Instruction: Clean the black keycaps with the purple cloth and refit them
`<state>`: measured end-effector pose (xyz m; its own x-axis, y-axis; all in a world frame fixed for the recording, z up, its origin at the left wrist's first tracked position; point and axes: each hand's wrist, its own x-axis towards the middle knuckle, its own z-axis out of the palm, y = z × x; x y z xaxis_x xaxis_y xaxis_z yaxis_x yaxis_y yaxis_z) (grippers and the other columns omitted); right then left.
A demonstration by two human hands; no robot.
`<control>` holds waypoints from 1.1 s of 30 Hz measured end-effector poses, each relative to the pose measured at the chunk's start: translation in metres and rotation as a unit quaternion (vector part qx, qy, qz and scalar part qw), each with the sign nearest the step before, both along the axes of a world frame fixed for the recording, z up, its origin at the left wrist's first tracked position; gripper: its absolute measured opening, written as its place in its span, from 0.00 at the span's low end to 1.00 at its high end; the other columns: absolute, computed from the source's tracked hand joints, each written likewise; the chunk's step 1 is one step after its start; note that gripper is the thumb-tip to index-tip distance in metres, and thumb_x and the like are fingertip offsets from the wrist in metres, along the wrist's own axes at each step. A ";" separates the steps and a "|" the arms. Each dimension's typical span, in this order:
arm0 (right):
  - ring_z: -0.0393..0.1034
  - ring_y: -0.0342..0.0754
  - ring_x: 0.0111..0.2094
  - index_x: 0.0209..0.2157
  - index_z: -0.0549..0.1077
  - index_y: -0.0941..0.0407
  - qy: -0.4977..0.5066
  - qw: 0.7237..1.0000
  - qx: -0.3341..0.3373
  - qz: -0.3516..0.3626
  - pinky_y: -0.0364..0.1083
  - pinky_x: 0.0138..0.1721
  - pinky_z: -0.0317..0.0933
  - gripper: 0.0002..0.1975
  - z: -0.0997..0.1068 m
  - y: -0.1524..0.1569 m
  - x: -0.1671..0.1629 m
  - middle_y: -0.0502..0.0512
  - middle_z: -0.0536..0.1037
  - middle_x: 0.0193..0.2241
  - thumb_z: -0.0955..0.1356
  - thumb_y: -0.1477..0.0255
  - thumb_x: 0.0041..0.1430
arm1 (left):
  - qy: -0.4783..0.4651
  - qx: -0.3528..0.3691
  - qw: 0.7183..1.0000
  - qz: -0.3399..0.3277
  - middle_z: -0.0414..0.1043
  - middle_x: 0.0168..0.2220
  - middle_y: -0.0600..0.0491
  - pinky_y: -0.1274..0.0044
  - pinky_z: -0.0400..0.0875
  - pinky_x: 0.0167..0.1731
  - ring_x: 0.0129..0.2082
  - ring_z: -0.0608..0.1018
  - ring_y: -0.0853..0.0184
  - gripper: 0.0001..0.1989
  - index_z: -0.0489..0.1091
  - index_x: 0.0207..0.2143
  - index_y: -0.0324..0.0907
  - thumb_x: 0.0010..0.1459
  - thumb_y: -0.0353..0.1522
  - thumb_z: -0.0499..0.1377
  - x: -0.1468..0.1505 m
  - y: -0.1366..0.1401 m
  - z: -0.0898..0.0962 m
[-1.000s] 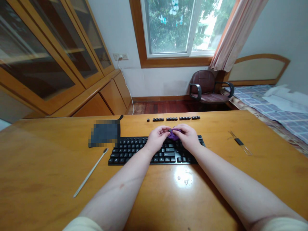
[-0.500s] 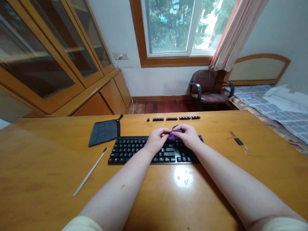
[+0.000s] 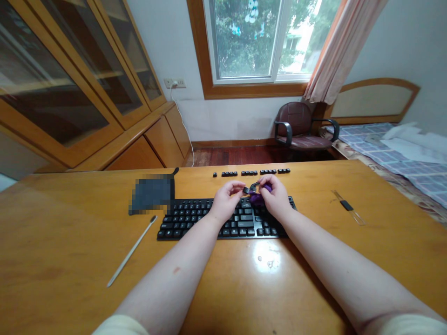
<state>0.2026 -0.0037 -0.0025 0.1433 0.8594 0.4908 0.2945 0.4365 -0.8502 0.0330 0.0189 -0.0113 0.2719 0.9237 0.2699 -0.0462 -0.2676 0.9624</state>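
My left hand (image 3: 225, 201) pinches a small black keycap (image 3: 246, 190) between thumb and fingertips, just above the keyboard's back edge. A bunched purple cloth (image 3: 257, 199) is gripped in my right hand (image 3: 274, 195), close to the keycap. Between the hands shows a dark looped thing (image 3: 254, 187), perhaps a cable; I cannot tell whether a hand touches it. The black keyboard (image 3: 195, 218) lies flat under both hands, its upper right part covered by them. Behind it, a row of loose black keycaps (image 3: 249, 173) stands in small groups.
Left of the keyboard lie a dark zip pouch (image 3: 152, 193), partly pixelated, and a long pale stick brush (image 3: 132, 251) with a dark tip. A keycap puller (image 3: 346, 205) with wire loops rests at the right. The desk's far edge runs just behind the loose keycaps.
My hands have moved slightly apart. The keycap now shows in my left fingers, out of the purple cloth, which stays with my right hand. The dark looped thing is more visible.
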 end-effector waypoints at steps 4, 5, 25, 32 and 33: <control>0.67 0.47 0.36 0.40 0.70 0.53 -0.106 0.991 0.015 0.075 0.50 0.43 0.62 0.12 0.008 -0.008 -0.001 0.54 0.73 0.37 0.64 0.75 0.52 | -0.030 -0.019 0.999 -0.029 0.73 0.35 0.51 0.74 0.72 0.38 0.34 0.76 0.69 0.13 0.66 0.41 0.39 0.51 0.28 0.58 0.001 -0.001 0.001; 0.68 0.47 0.36 0.43 0.70 0.53 -0.125 0.988 0.015 0.093 0.50 0.42 0.62 0.14 0.010 -0.009 -0.001 0.54 0.73 0.37 0.65 0.74 0.53 | -0.035 -0.022 0.999 -0.035 0.73 0.35 0.51 0.75 0.72 0.38 0.34 0.76 0.69 0.13 0.66 0.41 0.39 0.51 0.28 0.58 0.001 -0.001 0.001; 0.68 0.48 0.35 0.34 0.73 0.53 -0.162 0.983 0.046 0.078 0.49 0.39 0.63 0.08 0.012 -0.007 -0.003 0.54 0.73 0.32 0.70 0.69 0.50 | 0.011 -0.003 0.998 -0.057 0.73 0.36 0.51 0.75 0.71 0.40 0.36 0.75 0.69 0.17 0.64 0.48 0.41 0.55 0.29 0.54 0.001 -0.003 0.001; 0.68 0.48 0.36 0.40 0.73 0.52 -0.164 0.980 0.051 0.104 0.49 0.39 0.64 0.10 0.016 -0.010 -0.003 0.55 0.73 0.35 0.67 0.71 0.53 | 0.001 -0.005 0.998 -0.066 0.71 0.37 0.50 0.77 0.71 0.37 0.35 0.74 0.70 0.17 0.64 0.49 0.41 0.56 0.30 0.54 0.000 -0.003 0.000; 0.68 0.48 0.36 0.40 0.73 0.52 -0.163 0.980 0.053 0.104 0.49 0.39 0.64 0.10 0.017 -0.011 -0.003 0.55 0.73 0.34 0.67 0.71 0.53 | 0.000 -0.005 0.998 -0.069 0.71 0.37 0.50 0.77 0.71 0.36 0.35 0.74 0.70 0.17 0.64 0.49 0.42 0.56 0.30 0.54 0.000 -0.003 0.000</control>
<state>0.1998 -0.0144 0.0143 -0.2091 0.7945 0.5701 0.4380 0.5973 -0.6719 0.0334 0.0161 -0.0117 0.3967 0.8801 0.2610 -0.0815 -0.2494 0.9650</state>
